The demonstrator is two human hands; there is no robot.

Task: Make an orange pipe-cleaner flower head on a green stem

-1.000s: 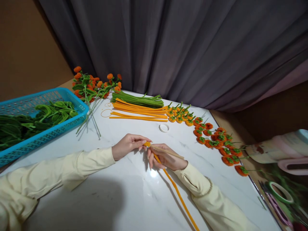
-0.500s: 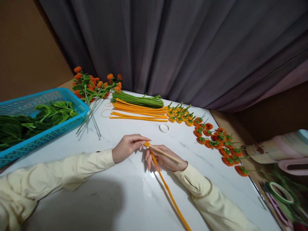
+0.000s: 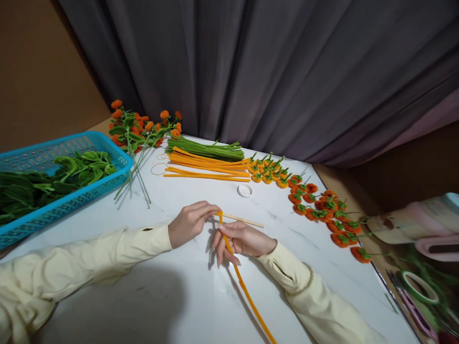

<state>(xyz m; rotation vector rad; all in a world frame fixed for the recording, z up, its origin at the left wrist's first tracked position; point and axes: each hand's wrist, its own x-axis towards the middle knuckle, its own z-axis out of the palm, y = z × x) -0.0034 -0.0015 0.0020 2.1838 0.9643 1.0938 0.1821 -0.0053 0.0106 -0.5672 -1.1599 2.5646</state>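
My left hand (image 3: 191, 222) pinches the left end of a thin wooden stick (image 3: 247, 221), where an orange pipe cleaner (image 3: 244, 283) is wound round it. From that wrap the pipe cleaner runs down between the thumb and fingers of my right hand (image 3: 244, 239), and its long tail trails toward the lower edge of the view. My right thumb presses on the strand a little below the stick; the other fingers curl loosely under it. The stick points right, above my right hand. My left fingertips partly cover the wound end.
Bundles of orange (image 3: 208, 165) and green pipe cleaners (image 3: 204, 149) lie ahead, beside a white tape ring (image 3: 245, 191). Finished orange flower heads (image 3: 326, 205) line the right. A blue basket (image 3: 124, 165) of green leaves stands left, near flower stems (image 3: 138, 124). Green tape (image 3: 419, 286) lies far right.
The stick has swung from slanting down over my right hand to nearly level above it. My right hand has shifted down slightly, drawing the strand below the wrap.
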